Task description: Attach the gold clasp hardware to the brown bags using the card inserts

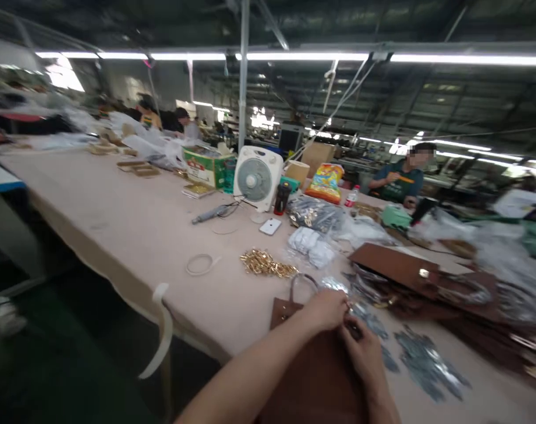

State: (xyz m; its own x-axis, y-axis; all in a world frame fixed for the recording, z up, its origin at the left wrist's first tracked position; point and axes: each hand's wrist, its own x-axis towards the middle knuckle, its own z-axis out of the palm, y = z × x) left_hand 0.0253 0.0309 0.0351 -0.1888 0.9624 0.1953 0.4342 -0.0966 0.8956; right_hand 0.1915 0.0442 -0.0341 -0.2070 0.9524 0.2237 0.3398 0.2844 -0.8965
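Observation:
A brown leather bag [314, 377] lies in front of me at the near edge of the long table [130, 224]. My left hand [327, 309] rests on its top, fingers pinched together on a small metal part that I cannot name. My right hand [365, 353] sits just right of it, fingers curled against the same spot on the bag. A curved handle [300, 282] rises behind my left hand. A heap of small gold fittings [265, 263] lies a little further back on the table.
Brown bags [409, 271] are stacked to the right, with clear plastic wrappers [426, 365] strewn beside them. A white fan [255, 176], a phone [270, 227], a tape ring [199, 264] and bagged hardware [316, 215] sit further back. A person in green [402, 179] sits across the table.

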